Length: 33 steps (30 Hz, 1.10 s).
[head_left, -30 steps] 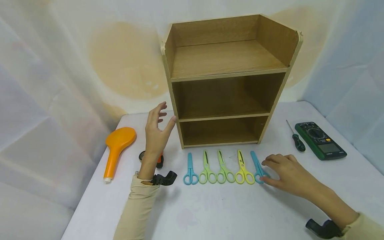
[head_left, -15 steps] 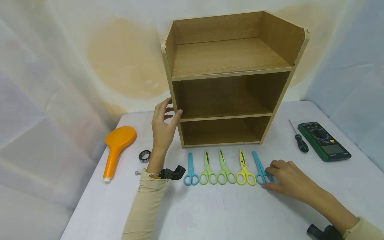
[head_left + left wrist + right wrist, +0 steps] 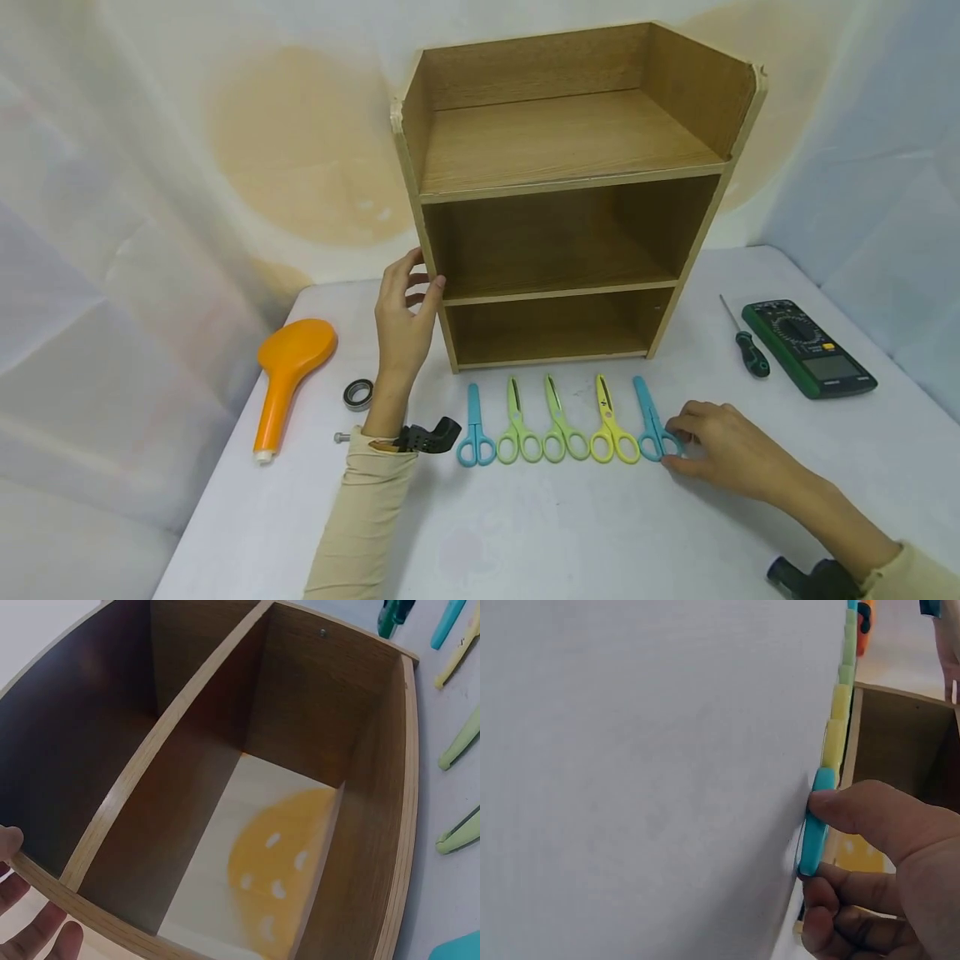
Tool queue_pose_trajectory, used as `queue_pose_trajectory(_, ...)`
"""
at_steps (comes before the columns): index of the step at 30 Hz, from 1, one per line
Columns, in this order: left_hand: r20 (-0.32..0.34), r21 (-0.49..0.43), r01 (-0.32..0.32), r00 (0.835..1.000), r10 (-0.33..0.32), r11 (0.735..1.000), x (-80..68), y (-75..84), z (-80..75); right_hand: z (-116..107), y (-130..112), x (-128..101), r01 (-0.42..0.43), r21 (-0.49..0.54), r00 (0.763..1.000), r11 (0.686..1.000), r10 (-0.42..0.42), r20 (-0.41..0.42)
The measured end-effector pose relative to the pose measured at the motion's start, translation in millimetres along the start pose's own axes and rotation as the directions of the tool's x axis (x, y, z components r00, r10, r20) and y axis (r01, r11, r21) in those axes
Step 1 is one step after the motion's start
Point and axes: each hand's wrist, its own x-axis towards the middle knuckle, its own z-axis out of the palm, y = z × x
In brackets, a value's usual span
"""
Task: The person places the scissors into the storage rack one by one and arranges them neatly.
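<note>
My left hand (image 3: 405,321) grips the left side panel of a wooden shelf unit (image 3: 570,183). In the left wrist view the thumb lies at the panel's front edge and the fingers are outside it. My right hand (image 3: 723,446) pinches the handle of the rightmost blue scissors (image 3: 651,417), which lie on the white table; the right wrist view shows the thumb on one side of the blue handle (image 3: 817,825). To their left, in a row before the shelf, lie yellow scissors (image 3: 606,412), two green pairs (image 3: 556,408) and another blue pair (image 3: 474,417).
On the left lie an orange paddle-shaped thing with a handle (image 3: 288,367), a ring bearing (image 3: 357,394) and a bolt (image 3: 341,437), partly behind the left wrist. At right are a screwdriver (image 3: 750,350) and a green-black multimeter (image 3: 810,346). White cloth (image 3: 97,333) hangs around the table.
My left hand has moved right onto the shelf's side panel, uncovering the bearing and bolt. My right fingers have closed on the blue scissors, which have shifted slightly right.
</note>
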Motion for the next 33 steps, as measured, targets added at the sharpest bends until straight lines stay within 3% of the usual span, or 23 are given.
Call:
queue_pose_trajectory(6,0.0,0.011,-0.003,1.0,0.003,1.0,0.7,2.4,-0.1,-2,3,-2,-0.139,0.16,0.99,0.977,0.131,0.059)
queue_pose_trajectory(10,0.002,0.006,-0.005,1.0,0.005,1.0,2.2,2.3,-0.3,-1,3,2,-0.172,0.162,0.985,0.972,0.166,0.05)
queue_pose_trajectory(20,-0.005,-0.009,-0.006,1.0,0.006,1.0,-1.6,0.4,0.7,3,2,3,-0.148,0.16,0.987,0.976,0.156,-0.042)
queue_pose_trajectory(25,-0.031,-0.004,-0.021,0.999,0.021,1.0,-1.8,-1.7,0.2,-10,-2,-2,-0.139,0.183,0.986,0.973,0.153,-0.066)
queue_pose_trajectory(33,-0.036,-0.005,-0.049,0.998,0.049,0.999,0.1,-0.3,0.5,-35,-11,-3,-0.152,0.208,0.986,0.966,0.162,-0.033)
